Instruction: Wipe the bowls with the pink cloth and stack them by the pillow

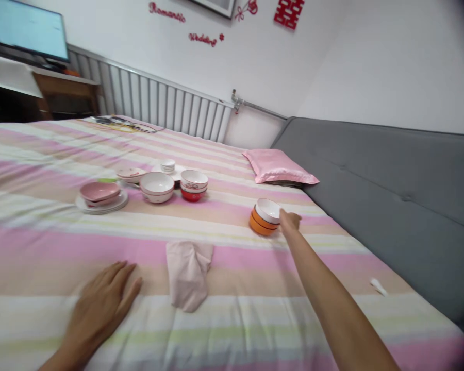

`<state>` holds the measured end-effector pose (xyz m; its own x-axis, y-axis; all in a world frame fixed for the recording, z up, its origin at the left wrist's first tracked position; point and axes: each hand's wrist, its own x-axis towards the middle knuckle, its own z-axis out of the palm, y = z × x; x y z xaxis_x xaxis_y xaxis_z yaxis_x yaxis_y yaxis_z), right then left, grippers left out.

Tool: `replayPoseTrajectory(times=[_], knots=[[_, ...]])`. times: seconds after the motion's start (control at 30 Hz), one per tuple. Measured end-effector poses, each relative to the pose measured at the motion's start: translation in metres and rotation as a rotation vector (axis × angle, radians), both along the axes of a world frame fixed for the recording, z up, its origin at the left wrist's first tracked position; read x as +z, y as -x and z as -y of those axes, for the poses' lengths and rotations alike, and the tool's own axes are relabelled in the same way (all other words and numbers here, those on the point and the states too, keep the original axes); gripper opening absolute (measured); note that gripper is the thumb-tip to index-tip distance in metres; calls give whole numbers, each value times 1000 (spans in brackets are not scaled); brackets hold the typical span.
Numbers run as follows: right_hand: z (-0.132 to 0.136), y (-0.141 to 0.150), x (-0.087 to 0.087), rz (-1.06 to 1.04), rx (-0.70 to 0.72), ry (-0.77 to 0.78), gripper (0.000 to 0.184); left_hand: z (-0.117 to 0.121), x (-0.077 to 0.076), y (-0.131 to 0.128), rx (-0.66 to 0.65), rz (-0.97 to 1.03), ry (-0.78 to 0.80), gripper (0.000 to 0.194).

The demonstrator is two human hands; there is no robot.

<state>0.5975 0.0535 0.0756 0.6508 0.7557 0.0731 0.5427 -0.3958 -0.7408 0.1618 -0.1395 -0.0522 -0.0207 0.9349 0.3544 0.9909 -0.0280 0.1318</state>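
Observation:
My left hand (102,299) lies spread on the striped bedsheet (247,319), holding nothing. To its right is a crumpled pale pink cloth (188,275). Farther out, my right hand (290,219) grips the right rim of a white bowl (268,210). This bowl sits slightly tilted at the top of a stack of orange bowls (261,225). Some of the right fingers are hidden or blurred.
Left of the orange stack stand red-and-white bowls (194,185), a white bowl with a handle (156,186), small white dishes (167,165) and pink heart-shaped dishes (99,191) on plates (118,202). A pink pillow (278,166) lies by the grey headboard (390,180).

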Motion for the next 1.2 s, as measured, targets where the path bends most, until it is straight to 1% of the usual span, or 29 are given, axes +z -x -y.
replayPoseTrajectory(times=[0.07,0.13,0.17,0.23,0.33,0.4,0.5,0.57,0.63,0.7,0.77,0.83,0.93,1.03,1.13,1.2], knots=[[7,10,8,62,9,-34,34,5,6,-4,16,5,-19,48],[12,27,15,116,59,-68,34,9,9,-6,8,12,-38,45],[13,39,17,143,114,-83,34,10,9,-6,11,17,-53,44],[14,69,19,188,293,-103,32,13,9,-6,11,42,-75,42],[14,128,16,247,638,-106,27,17,7,-3,8,91,-93,43],[12,174,13,294,832,-107,25,20,4,0,10,114,-105,44],[4,245,6,387,1075,-129,28,21,-2,3,4,129,-128,43],[-5,290,0,468,1170,-138,31,22,-6,5,23,137,-145,43],[-16,331,-8,554,1179,-134,34,22,-11,7,36,148,-153,45],[-28,366,-18,635,1138,-114,36,22,-16,7,49,167,-167,46],[-39,393,-28,704,1087,-82,36,21,-21,7,49,202,-189,47],[-49,411,-39,762,1057,-43,34,18,-27,8,49,269,-204,47],[-59,424,-50,831,1052,9,30,14,-34,9,65,405,-193,48],[-63,427,-54,889,1058,22,29,12,-35,10,66,518,-173,47],[-60,428,-47,935,1066,-16,29,15,-29,11,50,633,-147,45],[-54,429,-35,961,1068,-68,29,17,-20,14,53,744,-117,44]])
